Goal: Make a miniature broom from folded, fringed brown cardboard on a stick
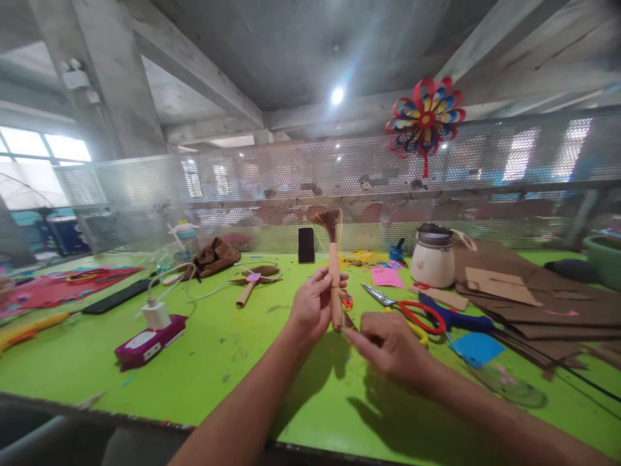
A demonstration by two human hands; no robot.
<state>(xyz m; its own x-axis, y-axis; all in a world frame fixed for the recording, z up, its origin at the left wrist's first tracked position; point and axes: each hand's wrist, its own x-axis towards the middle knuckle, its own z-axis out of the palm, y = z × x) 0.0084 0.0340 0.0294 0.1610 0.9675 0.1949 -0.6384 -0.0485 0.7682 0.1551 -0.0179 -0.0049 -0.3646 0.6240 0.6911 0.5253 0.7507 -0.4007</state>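
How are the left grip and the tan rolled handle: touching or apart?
Touching: the head view shows the left grip holding the tan rolled handle, thumb against its side.

Purple power strip (149,343), lidded jar (433,260).

A tan-handled brush (334,268) stands nearly upright in the left hand (311,303), its brown bristles (330,224) fanned on top

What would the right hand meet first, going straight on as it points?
Probably the lower end of the tan handle held in the left hand; depth is unclear, so the right hand may be touching it.
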